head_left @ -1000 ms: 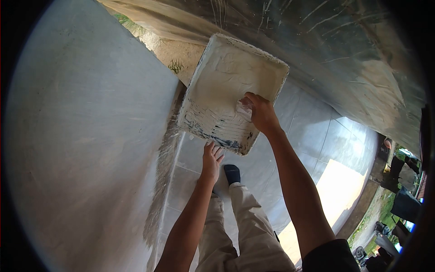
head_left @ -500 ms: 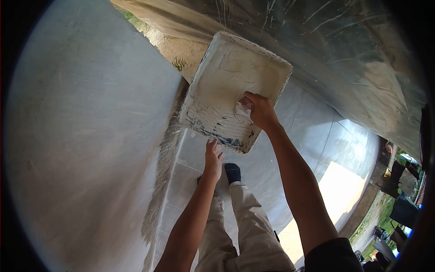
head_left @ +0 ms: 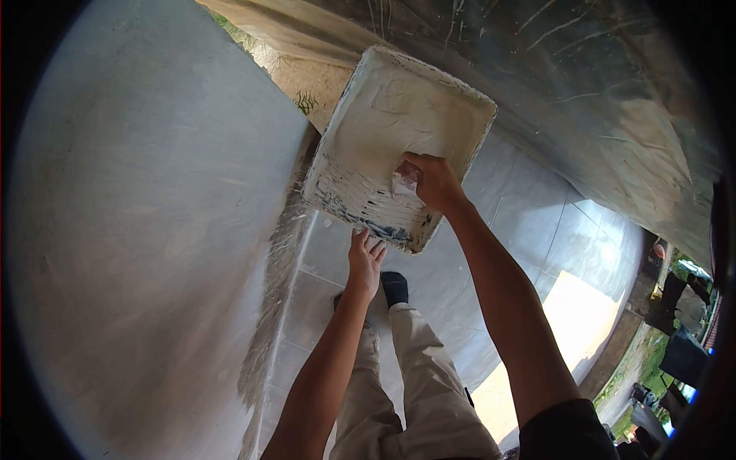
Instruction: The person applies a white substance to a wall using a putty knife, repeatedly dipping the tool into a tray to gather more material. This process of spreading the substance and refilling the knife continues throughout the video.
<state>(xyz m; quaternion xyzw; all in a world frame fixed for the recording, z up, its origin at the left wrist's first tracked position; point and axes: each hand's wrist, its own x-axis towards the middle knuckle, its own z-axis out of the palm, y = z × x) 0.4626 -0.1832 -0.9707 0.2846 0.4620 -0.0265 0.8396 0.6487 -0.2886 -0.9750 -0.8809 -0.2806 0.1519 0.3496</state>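
Head view: the right hand (head_left: 435, 182) has its grip clamped on a paint-smeared tool (head_left: 406, 182) inside the tray (head_left: 345, 182), towards the tray's five o'clock. Pale paint (head_left: 429, 115) lies at twelve from the tool. The left hand (head_left: 366, 261), fingers apart, reaches the tray's rim at six o'clock; whether it touches, I cannot tell.
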